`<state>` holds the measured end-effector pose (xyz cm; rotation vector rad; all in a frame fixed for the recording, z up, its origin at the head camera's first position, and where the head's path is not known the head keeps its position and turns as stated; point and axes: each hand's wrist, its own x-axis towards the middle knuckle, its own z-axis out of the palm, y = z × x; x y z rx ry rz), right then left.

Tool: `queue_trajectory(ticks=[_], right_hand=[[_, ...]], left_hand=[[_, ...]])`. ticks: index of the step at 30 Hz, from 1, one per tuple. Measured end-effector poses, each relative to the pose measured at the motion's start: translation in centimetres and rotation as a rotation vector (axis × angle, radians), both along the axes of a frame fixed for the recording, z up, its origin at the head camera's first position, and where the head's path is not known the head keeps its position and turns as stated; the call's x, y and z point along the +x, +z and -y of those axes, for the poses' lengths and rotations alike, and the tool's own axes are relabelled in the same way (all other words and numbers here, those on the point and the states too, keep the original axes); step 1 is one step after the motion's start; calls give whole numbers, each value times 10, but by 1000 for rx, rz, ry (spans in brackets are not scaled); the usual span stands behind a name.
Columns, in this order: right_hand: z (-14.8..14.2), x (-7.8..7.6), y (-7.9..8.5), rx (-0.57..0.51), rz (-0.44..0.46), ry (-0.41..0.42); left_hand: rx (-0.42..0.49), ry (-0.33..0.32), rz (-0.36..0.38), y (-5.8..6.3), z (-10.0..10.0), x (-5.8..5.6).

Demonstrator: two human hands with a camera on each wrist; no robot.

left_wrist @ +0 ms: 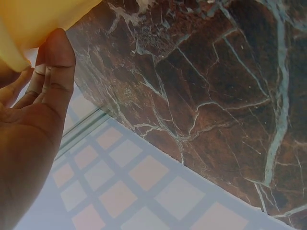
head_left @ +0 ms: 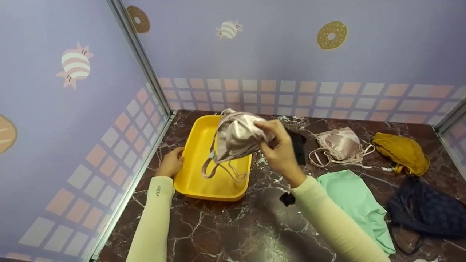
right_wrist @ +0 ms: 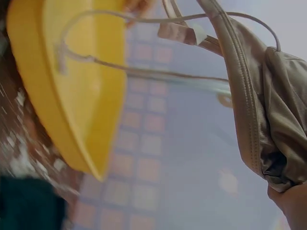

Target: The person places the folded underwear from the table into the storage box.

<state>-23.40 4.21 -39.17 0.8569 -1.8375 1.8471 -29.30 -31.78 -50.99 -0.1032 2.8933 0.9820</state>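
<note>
A champagne satin bra hangs from my right hand, pinched between thumb and fingers above a yellow plastic tub. Its straps dangle over the tub's inside; in the right wrist view the bra shows its stitched edge and thin loops. On the tub's left side, my left hand grips the rim. Close up in the left wrist view, the thumb and fingers of that hand are at the edge of the tub.
Right of the tub lie a black cloth piece, a pink satin bra, a mustard bra, a mint green garment and a navy garment. Walls bound the marble table at the back and left.
</note>
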Motion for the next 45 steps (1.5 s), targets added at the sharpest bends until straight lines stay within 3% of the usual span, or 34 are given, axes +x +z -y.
queue_trajectory(ticks=[7,11,15,21,24,28,34,39,45], right_hand=[[30,1,-48,133,29,-61],[42,-2,-76,184,66,-46],[49,-7,-104,248,142,12],[54,-23,-139,456,217,85],[58,-22,-138,566,220,81],[60,-16,-130,644,253,3],[49,-12,-119,590,271,-143],[22,-15,-114,520,247,-161],[-32,-25,-114,478,267,-189]], left_hand=[[-13,4,-20,-2,0,-1],[-12,4,-23,-2,0,1],[-13,2,-32,-3,1,3],[-2,1,-41,-3,1,2],[-3,-3,-47,-4,2,1],[-5,0,-49,-5,2,1],[-5,-4,-41,-5,2,-2],[-19,2,-32,-5,3,-2],[-16,-8,-48,-8,4,0]])
